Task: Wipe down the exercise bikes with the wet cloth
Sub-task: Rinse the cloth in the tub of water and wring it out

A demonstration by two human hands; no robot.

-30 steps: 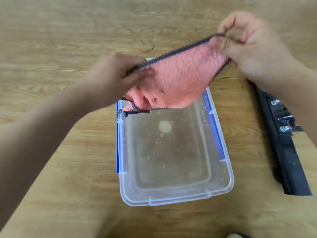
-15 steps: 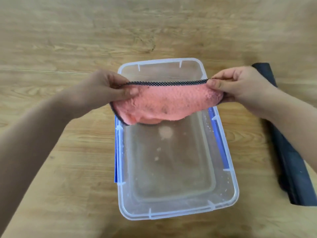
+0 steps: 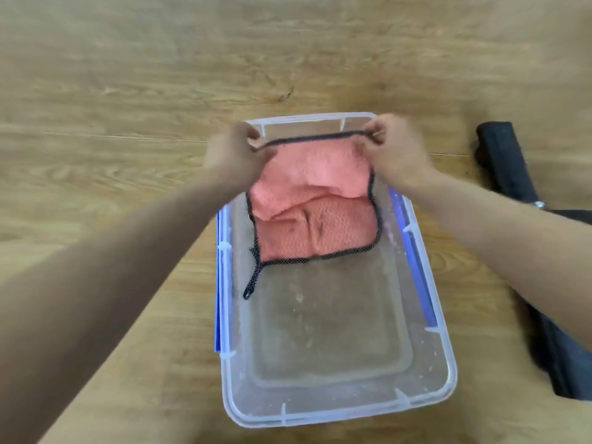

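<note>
A pink cloth (image 3: 317, 225) with a black mesh border hangs over the far half of a clear plastic tub (image 3: 426, 395). My left hand (image 3: 235, 155) pinches its top left corner and my right hand (image 3: 392, 152) pinches its top right corner, stretching the top edge between them. The cloth's lower half lies spread inside the tub, and a black hanging loop trails from its lower left corner. The tub stands on a wooden floor and has blue clips on both long sides.
A black metal bar (image 3: 509, 168), part of a bike's base, lies on the floor to the right of the tub and runs toward the lower right. Wooden floor (image 3: 128, 107) surrounds the tub on the other sides.
The cloth has unfolded and dropped into the tub, where it was bunched between my hands before. Both hands moved closer together near the tub's far rim.
</note>
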